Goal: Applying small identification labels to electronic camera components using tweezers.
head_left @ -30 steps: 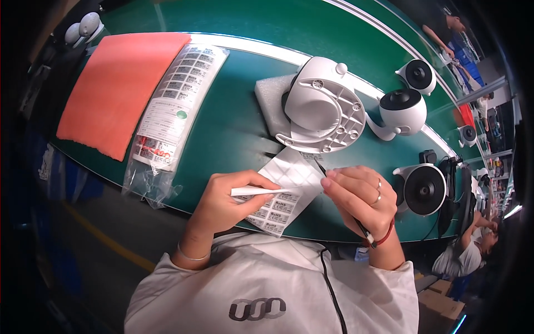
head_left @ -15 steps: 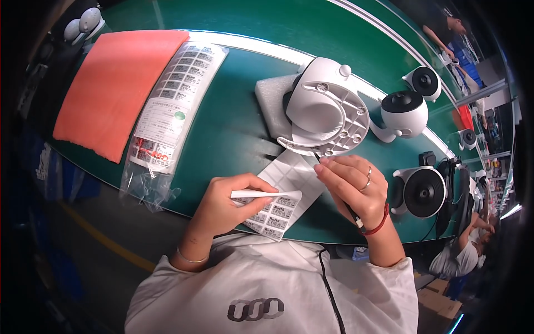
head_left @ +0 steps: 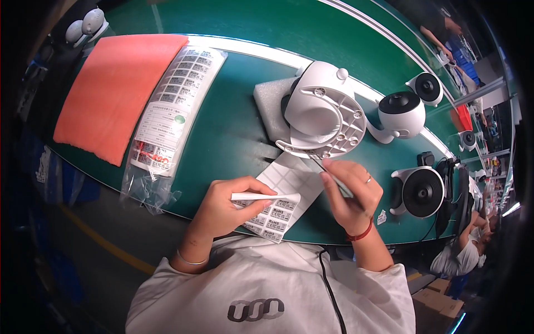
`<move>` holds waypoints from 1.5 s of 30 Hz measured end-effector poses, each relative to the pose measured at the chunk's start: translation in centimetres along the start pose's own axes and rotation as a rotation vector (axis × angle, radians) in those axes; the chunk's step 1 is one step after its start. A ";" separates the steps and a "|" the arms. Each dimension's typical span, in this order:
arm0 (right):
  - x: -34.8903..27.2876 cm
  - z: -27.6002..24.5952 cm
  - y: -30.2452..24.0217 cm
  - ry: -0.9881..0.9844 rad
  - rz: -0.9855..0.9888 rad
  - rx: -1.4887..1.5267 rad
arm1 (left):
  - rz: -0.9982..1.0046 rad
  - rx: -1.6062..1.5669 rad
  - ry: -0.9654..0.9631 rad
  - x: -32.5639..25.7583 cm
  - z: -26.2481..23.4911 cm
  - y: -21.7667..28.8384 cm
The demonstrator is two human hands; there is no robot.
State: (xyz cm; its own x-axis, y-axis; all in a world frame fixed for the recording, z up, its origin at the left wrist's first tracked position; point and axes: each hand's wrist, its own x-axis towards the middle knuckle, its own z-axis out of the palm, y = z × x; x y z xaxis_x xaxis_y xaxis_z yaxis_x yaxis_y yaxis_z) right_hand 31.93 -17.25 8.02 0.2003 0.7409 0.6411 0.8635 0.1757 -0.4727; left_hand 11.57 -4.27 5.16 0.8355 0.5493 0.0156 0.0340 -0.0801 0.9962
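Leftward beyond left hand (head_left: 228, 204), orange sheet (head_left: 114, 92), bagged labels (head_left: 172, 114).

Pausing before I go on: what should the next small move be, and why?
Probably ease the slim, dark-tipped tool in the right hand gently to the near rim of the white ribbed plastic base: its tip looks close to that rim, though contact can't be judged, and the left hand holds the folded-over white label sheet.

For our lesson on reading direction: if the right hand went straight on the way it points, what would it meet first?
Likely the ribbed white device base, just beyond the tweezers in the right hand; whether they touch is unclear.
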 end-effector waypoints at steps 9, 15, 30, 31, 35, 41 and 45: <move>0.2 1.4 -1.2 0.064 0.034 -0.118 | -0.009 0.002 -0.004 0.1 0.0 -0.1; 0.9 2.8 -2.2 0.061 0.017 -0.135 | -0.013 -0.006 0.016 -0.6 0.2 -0.3; 16.3 -6.3 1.1 -0.276 0.236 -0.142 | 0.188 0.261 0.062 -1.2 0.6 -1.4; 17.3 -6.3 4.0 -0.345 -0.049 -0.337 | 0.226 0.272 0.056 -1.0 0.9 -1.1; 20.4 -4.3 7.2 -0.979 0.489 -0.102 | 0.249 0.278 0.039 -1.4 0.9 -1.4; 21.4 -1.6 9.7 -1.228 0.828 -0.035 | 0.266 0.278 0.062 -1.4 1.0 -1.6; 21.4 -1.2 9.6 -1.260 0.729 -0.061 | 0.244 0.307 0.042 -1.1 0.8 -1.6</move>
State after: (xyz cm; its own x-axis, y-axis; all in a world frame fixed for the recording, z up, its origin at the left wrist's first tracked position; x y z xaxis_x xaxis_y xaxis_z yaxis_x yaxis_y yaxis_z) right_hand 45.03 -0.52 17.95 0.0912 0.7230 -0.6848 0.7742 -0.4840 -0.4079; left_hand 11.08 -5.44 3.49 0.8164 0.5165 0.2584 0.0052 -0.4540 0.8910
